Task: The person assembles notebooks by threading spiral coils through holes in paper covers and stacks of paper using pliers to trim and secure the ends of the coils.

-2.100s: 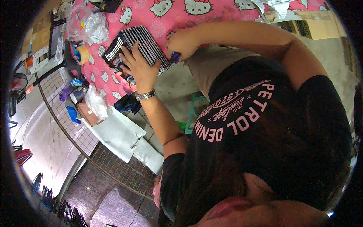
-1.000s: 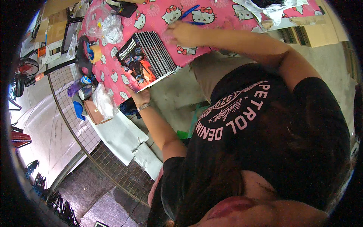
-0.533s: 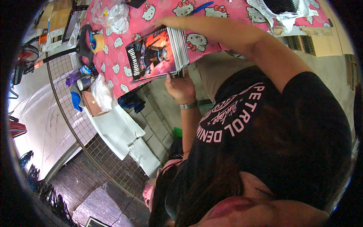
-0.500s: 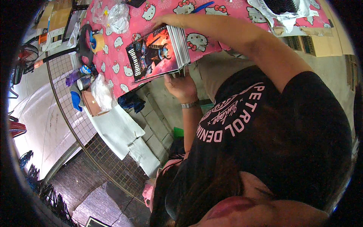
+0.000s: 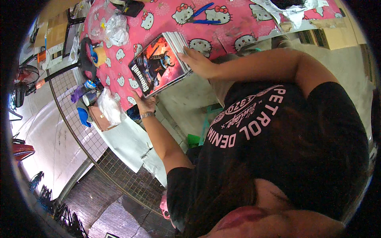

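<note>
A thick stack of spiral-bound notebooks (image 5: 160, 65) with red, orange and black illustrated covers lies slanted at the near edge of the pink cat-patterned tablecloth (image 5: 158, 29). My left hand (image 5: 143, 104), a metal watch on its wrist, cups the near left corner of the stack; part of its fingers is hidden there. Against the stack's right side, where the white page edges show, my right hand (image 5: 198, 62) presses with its fingers stretched out. The stack sits between both hands. Beyond it lie pliers (image 5: 206, 16) with blue handles, spread apart.
Clear plastic bags (image 5: 117, 31) and a roll of tan tape (image 5: 101, 56) lie on the table's left. At its left corner are a white plastic bag (image 5: 110, 106) and a brown case (image 5: 101, 119). A dark object (image 5: 129, 7) is at the back; papers (image 5: 287, 14) lie far right.
My right hand has come from the far side of the stack to its right side. My left hand has moved left to the near corner. The stack has turned slightly.
</note>
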Demonstrator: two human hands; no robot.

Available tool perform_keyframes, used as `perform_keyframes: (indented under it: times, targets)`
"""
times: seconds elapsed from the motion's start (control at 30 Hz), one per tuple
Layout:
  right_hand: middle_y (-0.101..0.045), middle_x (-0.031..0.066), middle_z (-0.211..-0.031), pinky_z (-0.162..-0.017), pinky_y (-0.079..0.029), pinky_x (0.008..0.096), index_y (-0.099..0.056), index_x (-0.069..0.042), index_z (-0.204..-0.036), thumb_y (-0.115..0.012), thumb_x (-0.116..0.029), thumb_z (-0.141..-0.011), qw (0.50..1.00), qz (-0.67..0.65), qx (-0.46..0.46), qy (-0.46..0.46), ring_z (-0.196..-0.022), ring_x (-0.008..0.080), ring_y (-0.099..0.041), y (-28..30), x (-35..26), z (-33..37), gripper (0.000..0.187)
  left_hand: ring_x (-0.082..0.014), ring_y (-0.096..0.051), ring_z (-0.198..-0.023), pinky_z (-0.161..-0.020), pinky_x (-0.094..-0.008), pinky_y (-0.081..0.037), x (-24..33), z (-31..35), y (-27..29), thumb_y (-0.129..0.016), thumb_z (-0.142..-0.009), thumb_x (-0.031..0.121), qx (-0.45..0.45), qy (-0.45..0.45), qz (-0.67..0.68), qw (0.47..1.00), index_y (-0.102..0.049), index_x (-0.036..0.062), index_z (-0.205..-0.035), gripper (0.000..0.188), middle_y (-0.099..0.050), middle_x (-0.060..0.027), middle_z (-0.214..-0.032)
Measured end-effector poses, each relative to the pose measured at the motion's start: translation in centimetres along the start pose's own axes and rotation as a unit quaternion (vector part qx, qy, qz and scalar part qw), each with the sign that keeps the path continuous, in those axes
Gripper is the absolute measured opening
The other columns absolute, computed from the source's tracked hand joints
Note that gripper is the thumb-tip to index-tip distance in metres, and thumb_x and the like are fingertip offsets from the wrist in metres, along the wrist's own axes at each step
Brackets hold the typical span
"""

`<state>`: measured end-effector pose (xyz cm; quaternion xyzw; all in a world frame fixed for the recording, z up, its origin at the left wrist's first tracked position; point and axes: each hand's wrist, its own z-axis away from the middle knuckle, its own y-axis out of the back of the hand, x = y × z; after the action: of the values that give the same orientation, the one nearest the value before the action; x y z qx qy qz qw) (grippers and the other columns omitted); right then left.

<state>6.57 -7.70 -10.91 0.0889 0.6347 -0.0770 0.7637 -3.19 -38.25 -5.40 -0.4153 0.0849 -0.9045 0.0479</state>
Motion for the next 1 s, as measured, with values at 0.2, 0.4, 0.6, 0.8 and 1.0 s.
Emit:
perform_keyframes:
  times: [0.2, 0.4, 0.6, 0.8, 1.0]
  targets:
    - [-0.055, 0.0160, -0.131, -0.100, -0.039, 0.0420, -0.048, -0.011, -0.138, -0.031, -0.072, -0.090, 0.961, -0.153, -0.208, -0.103, -0.117, 0.0320, -0.053, 2.9, -1.9, -11.5, 0.079, -0.0372, -0.053, -0.114, -0.095, -0.0483, -0.047, -8.5, 6.3, -5.2, -0.050, -0.078, 0.076, -0.018, 0.040, 0.157, 0.987, -0.037, 0.0011, -0.140, 0.098, -0.051, -0.0185, -0.135]
    - [-0.053, 0.0153, -0.129, -0.101, -0.037, 0.0411, -0.047, -0.007, -0.137, -0.033, -0.074, -0.089, 0.963, -0.149, -0.197, -0.112, -0.115, 0.0275, -0.051, 3.4, -3.5, -17.3, 0.084, -0.0377, -0.045, -0.126, -0.110, -0.0489, -0.033, -16.1, 7.7, -13.0, -0.051, -0.084, 0.062, -0.017, 0.009, 0.405, 0.914, -0.041, -0.0045, -0.135, 0.084, -0.047, -0.0249, -0.136]
    - [-0.040, 0.0301, -0.141, -0.111, -0.030, 0.0420, -0.035, 0.008, -0.139, -0.040, -0.060, -0.091, 0.989, -0.143, -0.018, -0.032, -0.130, 0.0431, -0.040, 4.9, -4.6, -7.2, 0.084, -0.0369, -0.040, -0.132, -0.112, -0.0517, -0.028, -9.4, 3.7, -2.8, -0.041, -0.086, 0.068, -0.002, -0.228, 0.178, 0.957, -0.048, -0.0002, -0.135, 0.084, -0.047, -0.0203, -0.140]
    - [-0.009, 0.0316, -0.152, -0.112, -0.020, 0.0557, -0.006, 0.003, -0.149, -0.054, -0.073, -0.076, 0.965, -0.100, 0.037, -0.238, -0.138, 0.0531, -0.015, -3.8, -5.7, 1.8, 0.116, -0.0350, -0.046, -0.127, -0.109, -0.0530, -0.032, 0.2, 0.4, -8.6, -0.044, -0.078, 0.079, -0.053, -0.034, 0.044, 0.997, -0.045, 0.0011, -0.137, 0.098, -0.049, -0.0179, -0.138]
    - [-0.006, 0.0314, -0.154, -0.111, -0.018, 0.0605, -0.001, 0.002, -0.150, -0.060, -0.077, -0.068, 0.962, 0.001, -0.065, -0.267, -0.137, 0.0551, -0.018, -2.9, -6.5, 0.9, 0.128, -0.0289, -0.065, -0.098, -0.090, -0.0484, -0.051, 1.3, -3.4, -4.4, -0.068, -0.083, 0.025, -0.039, -0.035, -0.071, 0.996, -0.061, 0.0031, -0.114, 0.039, -0.068, -0.0094, -0.109]
